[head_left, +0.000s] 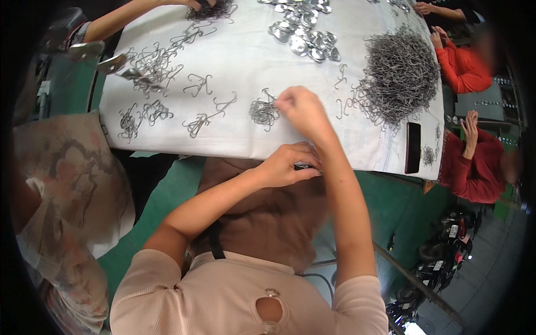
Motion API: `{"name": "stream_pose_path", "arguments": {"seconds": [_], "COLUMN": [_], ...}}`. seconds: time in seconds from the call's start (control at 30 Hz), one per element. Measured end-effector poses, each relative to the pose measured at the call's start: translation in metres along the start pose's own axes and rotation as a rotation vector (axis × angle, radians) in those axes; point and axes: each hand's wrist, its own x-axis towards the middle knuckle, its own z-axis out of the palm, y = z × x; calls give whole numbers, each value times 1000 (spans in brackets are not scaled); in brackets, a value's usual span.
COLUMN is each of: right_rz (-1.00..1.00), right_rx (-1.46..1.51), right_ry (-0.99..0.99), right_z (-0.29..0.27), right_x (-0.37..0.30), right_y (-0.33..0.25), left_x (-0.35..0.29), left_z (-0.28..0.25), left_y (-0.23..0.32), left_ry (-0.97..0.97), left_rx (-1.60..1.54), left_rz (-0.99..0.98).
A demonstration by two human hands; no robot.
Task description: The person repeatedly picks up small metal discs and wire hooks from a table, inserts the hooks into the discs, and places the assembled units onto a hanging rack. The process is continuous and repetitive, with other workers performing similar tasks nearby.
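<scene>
My right hand [304,111] reaches over the white table, its thumb and fingers pinched at the edge of a small pile of grey wire hooks [263,114]. One wire hook runs to its fingertips. Close to the table's front edge, above my lap, my left hand [290,164] is closed. A bit of shiny metal [303,166] shows between its fingers, too covered to name. My right forearm crosses in front of that hand's fingertips.
A big heap of wire hooks [399,75] lies at the right beside a dark phone [412,148]. Shiny metal discs [304,33] are piled at the back. Loose hooks [153,64] lie scattered leftward. Co-workers sit at the left and right; one's hand [201,4] touches hooks at the far left.
</scene>
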Motion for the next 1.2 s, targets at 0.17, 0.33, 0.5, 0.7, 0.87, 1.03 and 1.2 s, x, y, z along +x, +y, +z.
{"name": "stream_pose_path", "arguments": {"seconds": [0.17,0.33,0.5,0.7,0.87,1.03,1.2], "right_rz": [-171,15,-84,-77,123,268,260], "right_rx": [-81,-517,-662,-277,711,1158,1165], "right_ry": [136,59,-52,163,199,345,522], "right_z": [-33,-102,-95,-79,-57,-32,-1], "right_x": [25,44,41,-5,-92,-167,-186], "right_y": [32,69,78,74,63,45,54], "left_x": [1,3,0,-2,-4,-8,-6], "left_z": [-2,-1,-3,4,18,26,35], "left_y": [-1,2,3,5,13,18,24], "left_ry": [-5,-18,-12,79,206,265,242], "left_rx": [5,5,28,93,105,-4,4], "left_rz": [21,11,15,-19,-141,-264,-312]}}
